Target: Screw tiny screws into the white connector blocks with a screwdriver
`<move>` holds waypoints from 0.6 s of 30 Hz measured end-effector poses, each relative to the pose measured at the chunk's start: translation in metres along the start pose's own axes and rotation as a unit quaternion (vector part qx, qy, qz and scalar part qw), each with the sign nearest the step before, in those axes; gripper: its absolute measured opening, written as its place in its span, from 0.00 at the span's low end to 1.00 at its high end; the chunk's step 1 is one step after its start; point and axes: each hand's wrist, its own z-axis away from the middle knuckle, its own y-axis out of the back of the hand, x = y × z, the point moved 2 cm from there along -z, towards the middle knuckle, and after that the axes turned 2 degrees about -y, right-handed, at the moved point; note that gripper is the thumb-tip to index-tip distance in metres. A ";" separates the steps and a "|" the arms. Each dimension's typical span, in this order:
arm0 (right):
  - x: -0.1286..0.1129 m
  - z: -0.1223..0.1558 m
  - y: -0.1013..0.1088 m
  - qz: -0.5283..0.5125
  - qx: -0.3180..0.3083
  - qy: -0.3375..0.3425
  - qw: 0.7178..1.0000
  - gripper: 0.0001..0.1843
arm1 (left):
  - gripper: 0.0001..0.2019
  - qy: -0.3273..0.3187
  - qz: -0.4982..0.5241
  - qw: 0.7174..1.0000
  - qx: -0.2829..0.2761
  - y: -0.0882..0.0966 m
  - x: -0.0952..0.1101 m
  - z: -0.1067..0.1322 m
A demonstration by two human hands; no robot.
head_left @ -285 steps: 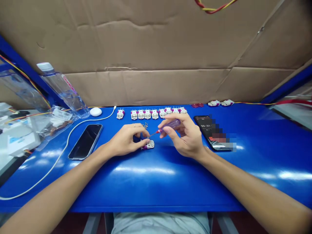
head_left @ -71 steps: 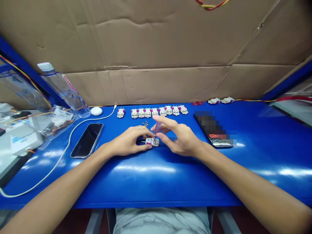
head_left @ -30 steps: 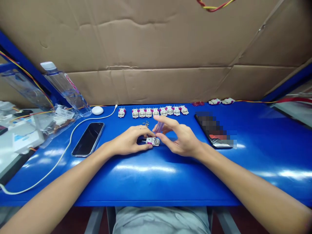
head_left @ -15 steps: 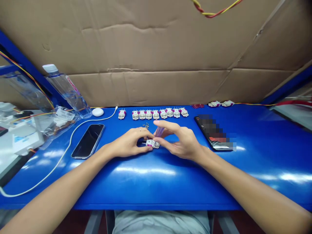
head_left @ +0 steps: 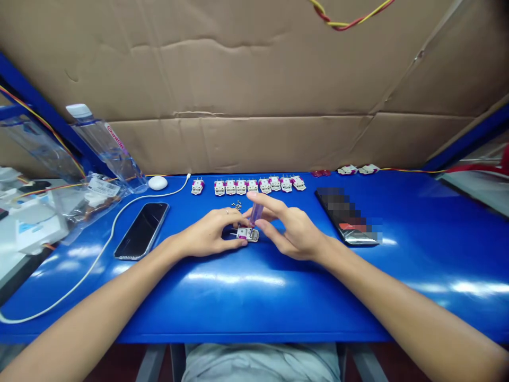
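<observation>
A small white-and-magenta connector module (head_left: 247, 234) lay flat on the blue workbench (head_left: 254, 302), just in front of the person and pinched between the two hands. The left hand (head_left: 207, 232) was curled around its left end, with the thumb and fingers closed on it and the heel of the hand low over the bench. The right hand (head_left: 296, 229) was partly open, with its thumb and fingers gathered around the purple translucent handle of a screwdriver (head_left: 256, 212), which stood nearly upright above the module. Its thin shaft pointed down at the module's top, though whether the tip sat in a screw was too small to tell. Just behind the hands lay a little cluster of tiny screws (head_left: 237, 205), and beyond them stood a neat row of matching modules (head_left: 252, 185). A black smartphone (head_left: 141, 231) lay to the left of the left hand, with a white cable (head_left: 112, 233) curving past it. A second phone (head_left: 345, 217), its screen pixelated, lay to the right of the right hand. A clear plastic bottle (head_left: 108, 148) leaned at the far left, beside plastic bags (head_left: 92, 193); a cardboard wall (head_left: 246, 69) closed off the back of the bench.
</observation>
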 end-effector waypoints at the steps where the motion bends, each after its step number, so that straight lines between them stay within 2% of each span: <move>1: 0.000 0.000 0.000 0.001 0.002 0.002 1.000 0.36 | 0.09 0.000 -0.001 1.000 -0.002 0.000 0.000 0.000; 9: 0.000 0.001 -0.003 -0.008 0.017 0.006 1.000 0.37 | 0.11 0.004 -0.004 1.000 -0.005 -0.001 -0.003 0.001; 13: -0.001 0.001 -0.002 -0.007 0.052 0.015 0.999 0.37 | 0.09 -0.004 -0.001 1.000 -0.006 -0.001 -0.002 0.001; 18: -0.003 0.000 -0.005 -0.025 0.042 -0.002 0.999 0.34 | 0.09 -0.005 -0.006 1.000 0.000 0.000 -0.002 0.001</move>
